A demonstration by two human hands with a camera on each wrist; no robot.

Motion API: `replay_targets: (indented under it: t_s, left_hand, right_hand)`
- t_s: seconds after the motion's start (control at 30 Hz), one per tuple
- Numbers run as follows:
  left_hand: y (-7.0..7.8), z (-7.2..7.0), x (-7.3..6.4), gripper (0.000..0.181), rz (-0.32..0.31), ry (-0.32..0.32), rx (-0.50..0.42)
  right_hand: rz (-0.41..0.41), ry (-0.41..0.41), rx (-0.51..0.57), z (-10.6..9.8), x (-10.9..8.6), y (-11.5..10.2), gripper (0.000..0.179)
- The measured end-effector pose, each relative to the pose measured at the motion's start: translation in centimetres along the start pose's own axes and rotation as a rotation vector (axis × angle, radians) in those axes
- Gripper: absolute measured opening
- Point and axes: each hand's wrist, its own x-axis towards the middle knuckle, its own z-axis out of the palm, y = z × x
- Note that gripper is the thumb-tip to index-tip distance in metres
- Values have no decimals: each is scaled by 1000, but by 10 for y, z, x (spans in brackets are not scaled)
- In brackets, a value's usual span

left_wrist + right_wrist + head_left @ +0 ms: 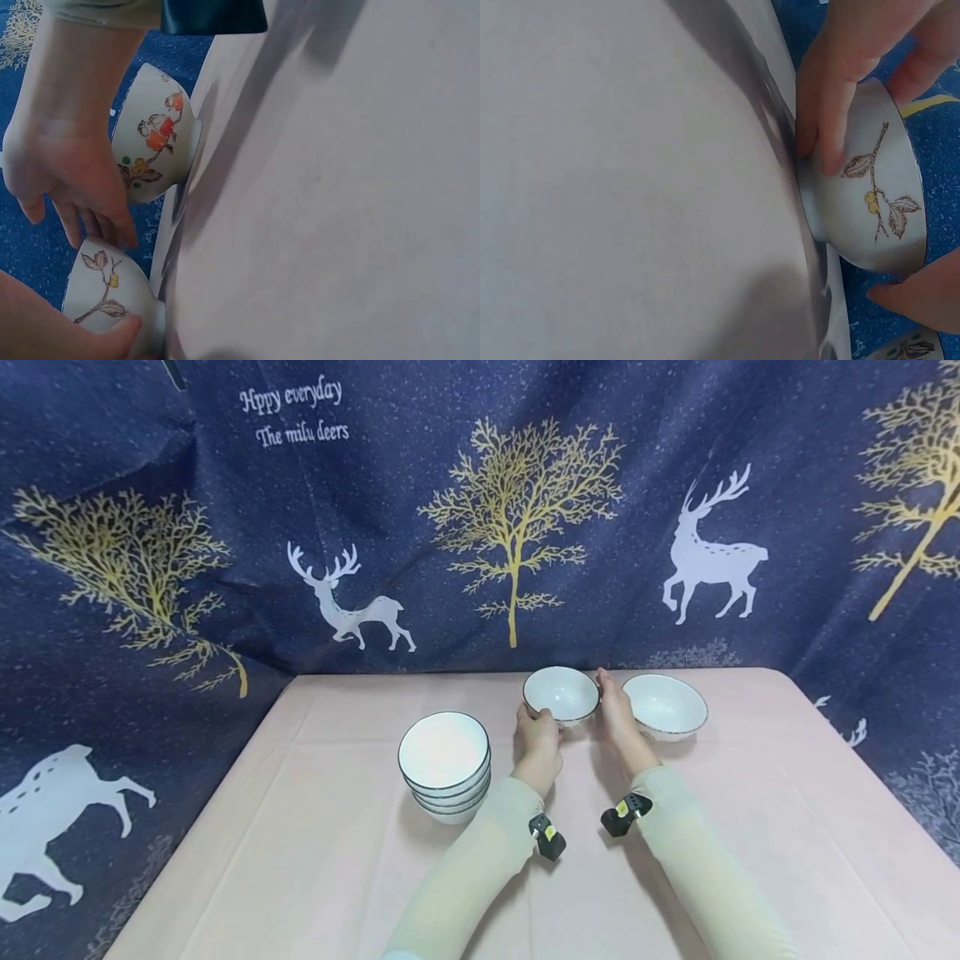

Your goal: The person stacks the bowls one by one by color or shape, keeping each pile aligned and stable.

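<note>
A white bowl (561, 693) with a dark rim and painted leaf sprigs (885, 199) sits near the table's back edge. My left hand (539, 743) grips its left side; in the right wrist view the left fingers (836, 124) lie along the outer wall by the foot. On the bowl's other side, my right hand (619, 718) has its fingers nearly straight, close to the wall; whether they touch it I cannot tell. A second bowl (665, 706), with orange flowers (159, 135) on its side, stands just right of that hand.
Left of my left forearm stands a stack of several matching bowls (444, 764). A pale pink cloth (300, 860) covers the table. Behind the back edge hangs a dark blue curtain (600, 568) printed with deer and golden trees.
</note>
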Motion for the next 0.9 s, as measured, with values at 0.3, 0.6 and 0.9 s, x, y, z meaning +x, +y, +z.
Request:
replay_targets:
  t_s: [0.3,0.6,0.9]
  left_hand:
    - [1,-1,-1,59,-10,7,19]
    - [1,-4,-3,61,-17,-2,27]
    - [3,-8,-6,61,-28,-33,55]
  right_hand:
    - [22,-16,-6,0,-2,-1,61]
    - [34,-6,-15,1,0,2,64]
    - [5,-11,-43,0,-2,2,59]
